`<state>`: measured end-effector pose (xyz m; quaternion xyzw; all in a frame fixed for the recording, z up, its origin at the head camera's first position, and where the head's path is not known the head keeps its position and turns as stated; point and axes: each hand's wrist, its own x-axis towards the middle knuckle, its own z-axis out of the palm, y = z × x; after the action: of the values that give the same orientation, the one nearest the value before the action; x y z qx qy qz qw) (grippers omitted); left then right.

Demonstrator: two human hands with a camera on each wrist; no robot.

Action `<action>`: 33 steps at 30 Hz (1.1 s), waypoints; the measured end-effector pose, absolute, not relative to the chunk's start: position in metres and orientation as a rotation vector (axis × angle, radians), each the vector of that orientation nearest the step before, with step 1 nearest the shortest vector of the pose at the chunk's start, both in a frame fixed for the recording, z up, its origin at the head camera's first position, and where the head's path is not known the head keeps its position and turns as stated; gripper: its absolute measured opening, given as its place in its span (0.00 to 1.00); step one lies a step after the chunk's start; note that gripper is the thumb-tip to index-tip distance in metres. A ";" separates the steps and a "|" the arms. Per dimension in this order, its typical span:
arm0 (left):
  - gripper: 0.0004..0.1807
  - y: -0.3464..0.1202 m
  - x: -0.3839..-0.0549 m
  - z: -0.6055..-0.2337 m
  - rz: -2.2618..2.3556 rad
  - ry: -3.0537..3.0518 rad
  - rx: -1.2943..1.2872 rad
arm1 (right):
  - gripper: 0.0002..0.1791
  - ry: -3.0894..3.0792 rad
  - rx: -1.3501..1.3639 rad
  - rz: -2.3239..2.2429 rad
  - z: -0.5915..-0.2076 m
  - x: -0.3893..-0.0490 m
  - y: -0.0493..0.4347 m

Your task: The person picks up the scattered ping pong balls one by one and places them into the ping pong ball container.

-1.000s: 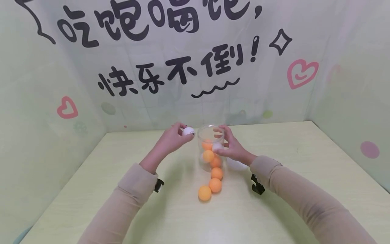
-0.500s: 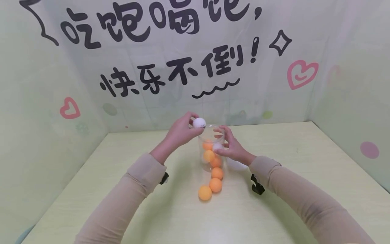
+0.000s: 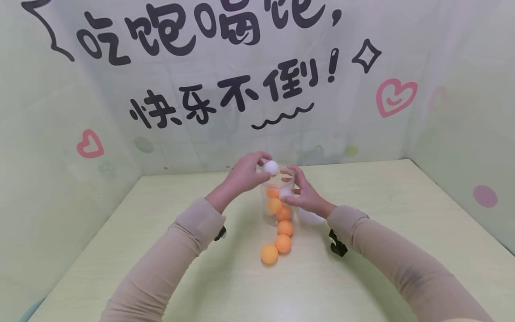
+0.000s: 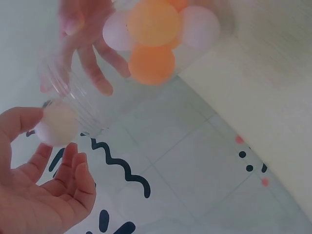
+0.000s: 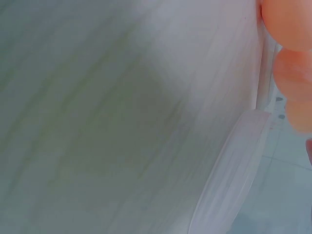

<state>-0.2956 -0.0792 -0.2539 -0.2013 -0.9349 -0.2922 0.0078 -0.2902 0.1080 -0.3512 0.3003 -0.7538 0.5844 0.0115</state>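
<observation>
A clear plastic jar (image 3: 265,214) stands upright on the table, holding several orange and white ping-pong balls. My left hand (image 3: 247,172) is at the jar's mouth, with a white ping-pong ball (image 3: 271,167) between thumb and fingers. In the left wrist view this ball (image 4: 57,124) overlaps the jar's rim (image 4: 97,124), the thumb on one side of it and the fingertips on the other. My right hand (image 3: 307,194) grips the jar's right side near the top, its fingers seen through the clear wall. Only a sliver of that hand shows in the right wrist view.
In front of the jar, three orange ping-pong balls (image 3: 283,243) lie in a curved row on the pale wooden table (image 3: 330,277). A whitish round lid (image 3: 311,218) lies right of the jar, under the right wrist. A printed cloth (image 3: 225,143) hangs behind.
My left hand has moved right with the white ping-pong ball, from beside the jar to over its mouth. The right hand has kept its grip on the jar.
</observation>
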 end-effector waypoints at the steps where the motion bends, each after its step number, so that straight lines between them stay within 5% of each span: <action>1: 0.23 -0.079 -0.296 -0.254 -0.899 -2.933 -0.620 | 0.39 -2.349 0.934 1.824 -0.351 -0.290 0.108; 17: 0.24 -0.087 -0.294 -0.256 -0.886 -2.948 -0.631 | 0.41 -2.359 0.915 1.824 -0.350 -0.291 0.109; 33: 0.21 -0.102 -0.260 -0.268 -0.857 -2.985 -0.628 | 0.40 -2.362 0.911 1.828 -0.353 -0.295 0.110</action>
<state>-0.2598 -0.1019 -0.2678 -0.1982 -0.9420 -0.2704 -0.0137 -0.2950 0.1099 -0.3526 0.2918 -0.7564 0.5853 0.0093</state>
